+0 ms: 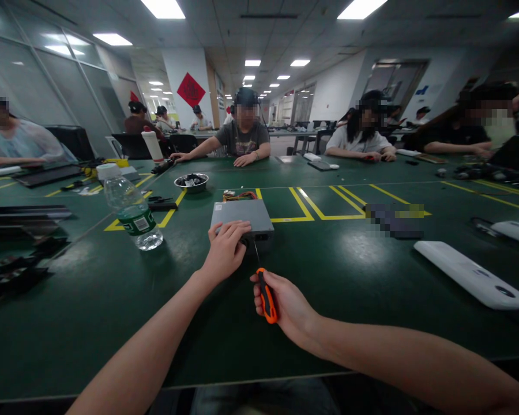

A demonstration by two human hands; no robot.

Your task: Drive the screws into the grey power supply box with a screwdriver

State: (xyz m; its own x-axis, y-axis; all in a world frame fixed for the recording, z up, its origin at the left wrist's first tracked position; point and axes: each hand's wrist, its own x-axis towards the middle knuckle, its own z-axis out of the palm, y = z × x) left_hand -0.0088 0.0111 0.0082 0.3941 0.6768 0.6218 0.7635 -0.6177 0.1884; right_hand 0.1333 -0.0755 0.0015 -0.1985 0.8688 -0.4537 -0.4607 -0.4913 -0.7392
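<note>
Inward from the near edge of the table (190,360), I find the grey metal box (242,211) closed on top. The left hand (225,248) lies across it, fingers nearly together; the right hand (288,302) has fingers wrapped round the screwdriver (268,298). Work appears unfinished; tip contact unconfirmed.

The left hand (225,252) was bare, with slender fingers (239,228). The right hand (289,300) was bare too, its back smooth and rounded. Behind each hand came a narrow wrist, then a smooth, uncovered forearm: the left forearm (155,340) and the right forearm (384,349) both broadened farther back from the hand, bare as far as they showed. Below the hands, dark clothing (263,397) showed, too dim for its weave or cut to be told.
</note>
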